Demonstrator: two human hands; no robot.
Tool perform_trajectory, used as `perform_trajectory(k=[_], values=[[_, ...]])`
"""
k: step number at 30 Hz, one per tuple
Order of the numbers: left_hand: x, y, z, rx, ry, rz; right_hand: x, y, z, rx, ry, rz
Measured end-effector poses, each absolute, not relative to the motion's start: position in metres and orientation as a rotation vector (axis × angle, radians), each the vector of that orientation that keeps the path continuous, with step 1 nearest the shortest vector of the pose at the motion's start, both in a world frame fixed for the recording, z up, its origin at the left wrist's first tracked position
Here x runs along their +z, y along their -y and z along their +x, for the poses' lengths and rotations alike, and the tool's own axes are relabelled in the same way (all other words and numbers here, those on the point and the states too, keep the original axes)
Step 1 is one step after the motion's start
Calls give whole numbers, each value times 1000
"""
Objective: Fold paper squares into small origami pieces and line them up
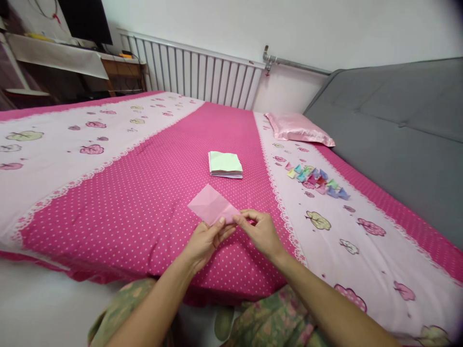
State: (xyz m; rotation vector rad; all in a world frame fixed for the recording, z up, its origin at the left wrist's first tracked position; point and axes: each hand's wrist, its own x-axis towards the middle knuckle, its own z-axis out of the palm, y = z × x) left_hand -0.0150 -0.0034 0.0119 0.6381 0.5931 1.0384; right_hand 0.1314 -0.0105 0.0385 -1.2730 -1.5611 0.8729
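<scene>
A pink sheet of origami paper point(210, 204) with crease lines is held just over the front part of the bed. My left hand point(211, 237) pinches its lower edge, thumb on top and fingers beneath. At the right corner, my right hand point(261, 231) grips the paper between thumb and fingers, close to my left fingertips. Beyond the hands lies a stack of square paper point(226, 162), with a pale green sheet on top. Off to the right, several small folded paper pieces point(318, 180) in mixed colours sit in a cluster on the bedspread.
The bed wears a pink dotted bedspread point(144, 193) with white printed bands. A pink pillow point(298, 129) rests near the grey headboard point(398, 115). Behind stand a white radiator point(195, 70) and a desk point(72, 58) with a monitor point(87, 21).
</scene>
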Motion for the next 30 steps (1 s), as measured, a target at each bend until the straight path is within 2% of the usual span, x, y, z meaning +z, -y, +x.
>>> perform_trajectory(k=[6, 20, 30], values=[[14, 4, -15, 1060, -609, 585, 36, 9, 132, 800, 1359, -1349], [16, -3, -17, 1152, -678, 635, 26, 5, 129, 1257, 1361, -1255], [8, 0, -18, 1075, -842, 925, 32, 6, 132, 1154, 1345, -1299]])
